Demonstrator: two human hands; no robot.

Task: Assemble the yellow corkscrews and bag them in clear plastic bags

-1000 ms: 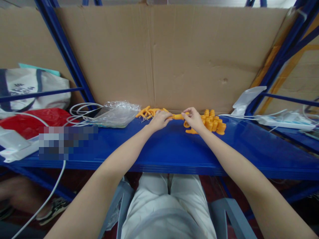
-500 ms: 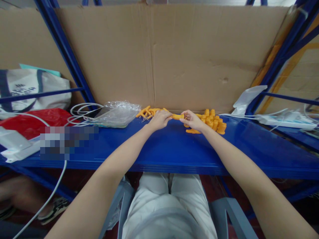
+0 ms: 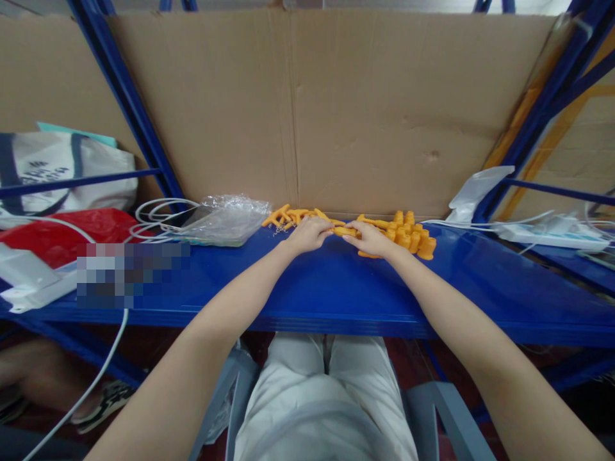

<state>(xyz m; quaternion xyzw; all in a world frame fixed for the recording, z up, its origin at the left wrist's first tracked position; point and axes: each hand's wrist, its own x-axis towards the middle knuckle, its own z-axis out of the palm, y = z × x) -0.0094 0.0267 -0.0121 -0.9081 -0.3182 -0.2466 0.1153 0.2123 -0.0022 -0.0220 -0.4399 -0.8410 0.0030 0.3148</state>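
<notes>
Gripping an orange piece (image 3: 341, 231), both hands (image 3: 310, 235) (image 3: 371, 239) sit between forked orange parts (image 3: 280, 216) and clustered orange cylinders (image 3: 414, 241).

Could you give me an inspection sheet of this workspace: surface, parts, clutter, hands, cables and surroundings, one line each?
Surface: blue worktop, glossy; a pixelated patch hides part of its left end.
Parts: orange piece between the hands; branching orange pieces with small chains to the left; cluster of stubby orange pieces to the right.
Clutter: clear plastic packaging, red item and pale bag at left.
Hands: left hand and right hand both grip the orange piece, at opposite ends.
Cables: white loops at left; white cable hanging past the front edge.
Surroundings: cardboard panel behind; blue posts; another person's leg at lower left.
</notes>
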